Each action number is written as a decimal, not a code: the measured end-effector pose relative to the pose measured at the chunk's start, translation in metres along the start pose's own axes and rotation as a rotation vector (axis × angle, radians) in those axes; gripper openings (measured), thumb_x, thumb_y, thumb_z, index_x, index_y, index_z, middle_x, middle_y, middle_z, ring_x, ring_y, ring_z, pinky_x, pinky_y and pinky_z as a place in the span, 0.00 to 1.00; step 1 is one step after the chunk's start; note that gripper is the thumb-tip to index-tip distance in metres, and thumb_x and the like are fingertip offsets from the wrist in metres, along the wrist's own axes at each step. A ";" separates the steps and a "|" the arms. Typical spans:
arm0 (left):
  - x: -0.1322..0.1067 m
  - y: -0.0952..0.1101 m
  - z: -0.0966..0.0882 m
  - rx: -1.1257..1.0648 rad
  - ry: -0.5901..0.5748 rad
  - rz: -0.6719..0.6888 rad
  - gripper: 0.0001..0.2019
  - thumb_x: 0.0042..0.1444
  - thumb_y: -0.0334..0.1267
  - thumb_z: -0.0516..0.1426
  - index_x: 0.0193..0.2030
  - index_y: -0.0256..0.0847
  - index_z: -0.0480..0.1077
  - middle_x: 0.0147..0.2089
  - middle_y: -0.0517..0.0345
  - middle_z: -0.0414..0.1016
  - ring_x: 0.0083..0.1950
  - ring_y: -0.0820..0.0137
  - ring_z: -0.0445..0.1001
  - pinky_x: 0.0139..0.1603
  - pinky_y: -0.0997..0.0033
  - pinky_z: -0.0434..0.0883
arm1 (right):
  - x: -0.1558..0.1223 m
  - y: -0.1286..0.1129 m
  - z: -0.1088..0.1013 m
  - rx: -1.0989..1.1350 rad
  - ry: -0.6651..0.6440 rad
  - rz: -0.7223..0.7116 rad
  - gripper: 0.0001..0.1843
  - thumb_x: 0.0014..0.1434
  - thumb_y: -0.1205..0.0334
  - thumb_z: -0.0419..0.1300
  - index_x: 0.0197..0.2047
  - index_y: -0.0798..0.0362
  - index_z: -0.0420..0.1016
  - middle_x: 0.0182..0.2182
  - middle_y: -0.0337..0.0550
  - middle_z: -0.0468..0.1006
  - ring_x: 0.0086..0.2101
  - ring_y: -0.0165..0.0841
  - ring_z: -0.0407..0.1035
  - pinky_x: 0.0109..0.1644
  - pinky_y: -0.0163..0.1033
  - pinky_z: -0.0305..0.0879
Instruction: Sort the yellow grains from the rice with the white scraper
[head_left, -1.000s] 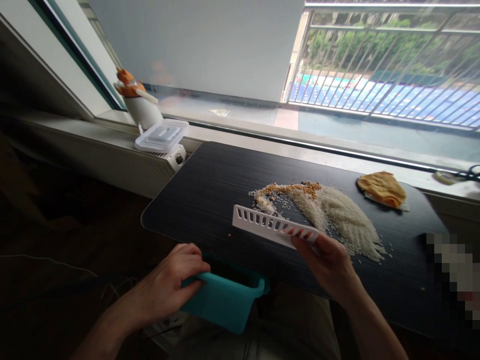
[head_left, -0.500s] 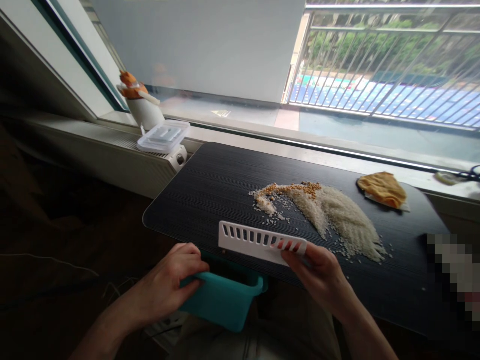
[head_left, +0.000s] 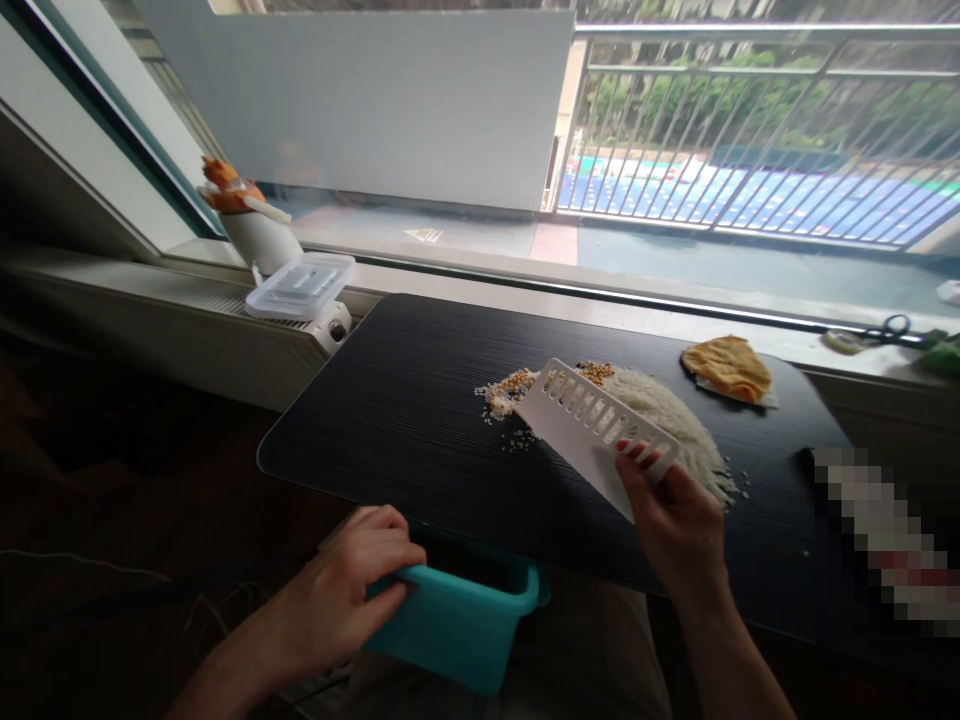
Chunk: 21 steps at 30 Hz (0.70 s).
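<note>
My left hand [head_left: 369, 565] is closed on the rim of a teal plastic bin [head_left: 450, 630], which hangs just below the table's near edge. The inside of the bin is too dark to make out. With my right hand [head_left: 679, 530] I grip a white slotted plastic divider [head_left: 574, 440] by its right end, tilted above the black table [head_left: 375, 400]. Behind and partly under the divider lies a spread of white rice [head_left: 667, 400]. Yellow grains [head_left: 596, 373], perhaps soybeans or corn, are mixed in at the rice's far and left side.
A folded tan cloth [head_left: 727, 368] lies at the table's far right, with a blurred-out object [head_left: 877, 530] nearer me. Scissors [head_left: 892, 328] and a tape roll [head_left: 844, 342] rest on the sill. A clear plastic box [head_left: 300, 285] sits on the radiator [head_left: 150, 315] beside a white canister [head_left: 259, 240].
My right hand has carried the divider from the table's near edge forward over the grains, turning it diagonal. My left hand still holds the bin. The whole view has shifted slightly.
</note>
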<state>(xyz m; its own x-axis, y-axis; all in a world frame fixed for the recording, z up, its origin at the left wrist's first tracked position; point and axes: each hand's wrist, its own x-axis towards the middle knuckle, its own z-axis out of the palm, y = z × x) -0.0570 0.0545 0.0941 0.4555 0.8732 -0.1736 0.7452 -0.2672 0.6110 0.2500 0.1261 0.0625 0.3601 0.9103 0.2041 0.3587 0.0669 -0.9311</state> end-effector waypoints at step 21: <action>0.000 -0.006 0.003 -0.009 -0.015 0.002 0.12 0.56 0.24 0.53 0.39 0.43 0.73 0.40 0.58 0.73 0.51 0.64 0.67 0.52 0.68 0.66 | 0.019 -0.021 0.014 0.007 -0.186 -0.114 0.11 0.56 0.56 0.63 0.39 0.51 0.81 0.33 0.43 0.84 0.34 0.36 0.78 0.36 0.36 0.74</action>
<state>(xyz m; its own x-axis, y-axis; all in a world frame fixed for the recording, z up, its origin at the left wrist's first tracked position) -0.0597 0.0551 0.0887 0.4641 0.8664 -0.1841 0.7400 -0.2650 0.6181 0.2375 0.1474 0.0816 0.1527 0.9563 0.2493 0.3818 0.1756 -0.9074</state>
